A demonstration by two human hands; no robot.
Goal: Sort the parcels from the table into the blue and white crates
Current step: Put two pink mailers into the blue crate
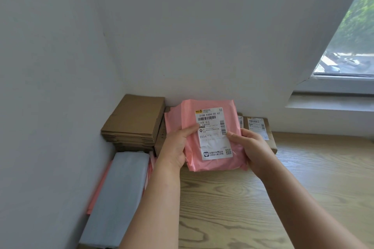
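Your left hand (178, 143) and right hand (252, 147) grip a soft, crinkled pink plastic parcel (210, 137) | glossy rectangular label (214, 133) faces you | wood-grain table (263, 198) below

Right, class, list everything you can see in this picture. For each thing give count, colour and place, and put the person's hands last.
pink parcel: one, pink with a white label, held above the table
cardboard boxes: at least two, brown with white labels, on the table against the wall, partly hidden behind the pink parcel
flat cardboard stack: one, brown, in the corner left of the table
grey bags: one pile, pale grey over pink sheets, along the left wall
table: one, light wood
window: one, white-framed, upper right
crates: none in view
left hand: grips the parcel's left edge
right hand: grips its right edge
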